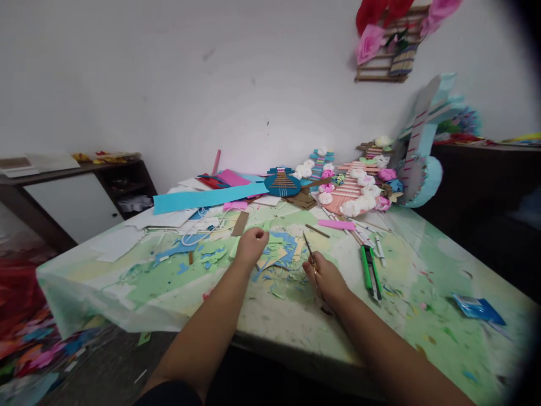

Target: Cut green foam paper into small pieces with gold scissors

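My right hand (327, 277) is closed around a pair of scissors (308, 245), whose dark blades point away from me and up to the left. To its left, my left hand (252, 246) is curled with thumb and fingers together; what it pinches, if anything, is too small to make out. Between and beyond both hands lies a pile of blue, green and cream paper scraps (284, 248). A green utility knife (371, 273) rests on the table to the right of the scissors.
Scraps litter the cloth-covered table (422, 332). At the back are a long blue strip (207, 195), a blue lute-shaped craft piece (282, 183) and flower-trimmed craft pieces (355, 189). A pink strip (337, 224) and a blue packet (479, 309) lie to the right.
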The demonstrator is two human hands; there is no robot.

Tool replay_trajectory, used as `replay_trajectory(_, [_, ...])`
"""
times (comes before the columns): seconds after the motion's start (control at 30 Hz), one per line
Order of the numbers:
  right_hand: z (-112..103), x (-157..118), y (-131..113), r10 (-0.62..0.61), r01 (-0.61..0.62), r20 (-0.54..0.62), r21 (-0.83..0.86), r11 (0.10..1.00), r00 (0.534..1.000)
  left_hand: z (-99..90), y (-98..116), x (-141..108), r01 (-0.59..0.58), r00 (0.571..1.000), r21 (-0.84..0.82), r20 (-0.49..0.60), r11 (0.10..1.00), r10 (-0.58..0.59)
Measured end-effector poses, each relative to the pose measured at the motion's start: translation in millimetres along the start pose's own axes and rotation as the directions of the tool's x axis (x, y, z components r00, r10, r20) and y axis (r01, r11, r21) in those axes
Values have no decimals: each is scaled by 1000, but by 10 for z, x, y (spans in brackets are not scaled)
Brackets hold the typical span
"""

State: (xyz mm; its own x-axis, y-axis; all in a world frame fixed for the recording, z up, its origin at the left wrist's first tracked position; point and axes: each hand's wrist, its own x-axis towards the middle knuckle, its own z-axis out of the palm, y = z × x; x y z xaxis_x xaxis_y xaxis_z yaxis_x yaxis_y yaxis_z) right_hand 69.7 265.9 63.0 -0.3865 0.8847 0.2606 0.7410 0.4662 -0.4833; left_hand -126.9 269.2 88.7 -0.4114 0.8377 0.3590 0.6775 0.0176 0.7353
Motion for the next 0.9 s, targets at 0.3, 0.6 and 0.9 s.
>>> replay_trajectory(0.3, [5,18,34,47,-44,-44,63,997,998,-757,-417,-64,90,981,-131,-161,987,-111])
replay_trajectory(0.6, [11,6,-24,-44,44,53,15,999,998,-1137,-984,-567,272,920,-301,-196,914,-339])
replay_trajectory(0.9, [-18,-8,-25,-54,50,63,53,997,997,-1120,-921,-575,312,926,-25,-216,950,-310])
